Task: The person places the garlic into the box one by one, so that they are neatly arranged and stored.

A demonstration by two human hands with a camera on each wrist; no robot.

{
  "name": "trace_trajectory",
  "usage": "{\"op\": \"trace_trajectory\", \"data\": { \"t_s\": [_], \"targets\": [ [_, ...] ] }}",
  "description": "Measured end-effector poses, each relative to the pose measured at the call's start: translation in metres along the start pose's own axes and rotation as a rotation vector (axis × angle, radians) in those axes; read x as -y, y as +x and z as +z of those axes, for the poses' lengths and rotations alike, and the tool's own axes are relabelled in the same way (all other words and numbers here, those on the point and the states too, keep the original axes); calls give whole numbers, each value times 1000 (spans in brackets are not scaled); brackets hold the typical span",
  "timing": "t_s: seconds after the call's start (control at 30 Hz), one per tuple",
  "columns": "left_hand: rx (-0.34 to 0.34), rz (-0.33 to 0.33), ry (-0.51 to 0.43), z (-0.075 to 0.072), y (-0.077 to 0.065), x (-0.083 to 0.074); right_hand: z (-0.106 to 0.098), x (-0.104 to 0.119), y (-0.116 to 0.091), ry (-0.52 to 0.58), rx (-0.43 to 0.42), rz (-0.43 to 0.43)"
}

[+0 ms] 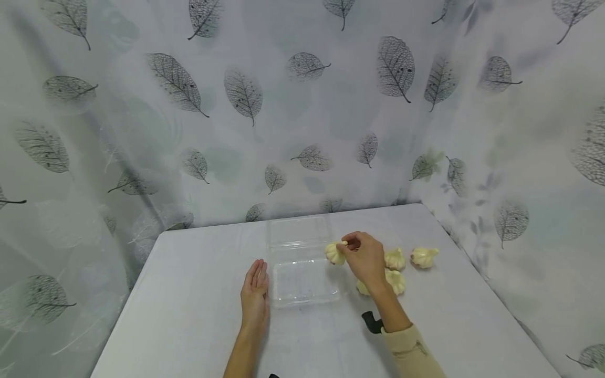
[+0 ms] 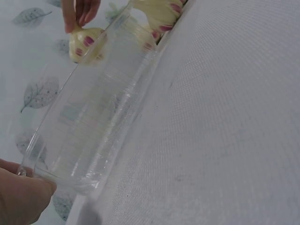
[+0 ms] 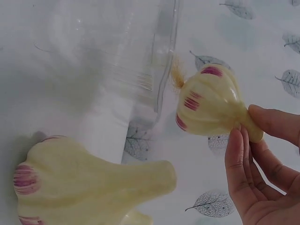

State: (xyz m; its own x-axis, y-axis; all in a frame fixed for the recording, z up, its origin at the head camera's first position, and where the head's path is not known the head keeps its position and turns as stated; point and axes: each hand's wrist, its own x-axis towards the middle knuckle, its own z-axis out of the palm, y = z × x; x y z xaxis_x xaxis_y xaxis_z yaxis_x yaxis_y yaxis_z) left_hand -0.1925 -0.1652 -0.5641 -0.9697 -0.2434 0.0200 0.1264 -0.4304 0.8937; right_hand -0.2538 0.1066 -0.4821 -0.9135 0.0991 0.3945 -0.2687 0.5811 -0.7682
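Observation:
My right hand (image 1: 365,258) pinches a cream garlic bulb (image 1: 334,253) by its stem. In the right wrist view the held bulb (image 3: 211,101) shows purple streaks and a tuft of brown roots. The bulb is raised near the right side of a clear plastic box (image 1: 306,302), which lies with its lid (image 1: 299,231) folded back. My left hand (image 1: 255,296) is at the box's left side with its fingers extended. In the left wrist view that hand (image 2: 23,197) meets the near end of the box, beside the rim.
Several more garlic bulbs lie right of the box, among them one bulb (image 1: 424,257) set apart and another (image 1: 394,282) near my right forearm. A black curved piece (image 1: 372,322) shows beside the right wrist. Leaf-printed curtains (image 1: 302,105) hang behind the white table (image 1: 198,315).

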Motion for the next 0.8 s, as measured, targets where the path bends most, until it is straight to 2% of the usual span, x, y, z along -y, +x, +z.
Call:
{"op": "trace_trajectory", "data": {
  "t_s": [0.47,0.8],
  "targets": [
    [-9,5,2,2,0,0,19,-7,2,15,32,-9],
    [15,4,19,2,-1,-2,31,-12,5,13,65,1]
  ]
}}
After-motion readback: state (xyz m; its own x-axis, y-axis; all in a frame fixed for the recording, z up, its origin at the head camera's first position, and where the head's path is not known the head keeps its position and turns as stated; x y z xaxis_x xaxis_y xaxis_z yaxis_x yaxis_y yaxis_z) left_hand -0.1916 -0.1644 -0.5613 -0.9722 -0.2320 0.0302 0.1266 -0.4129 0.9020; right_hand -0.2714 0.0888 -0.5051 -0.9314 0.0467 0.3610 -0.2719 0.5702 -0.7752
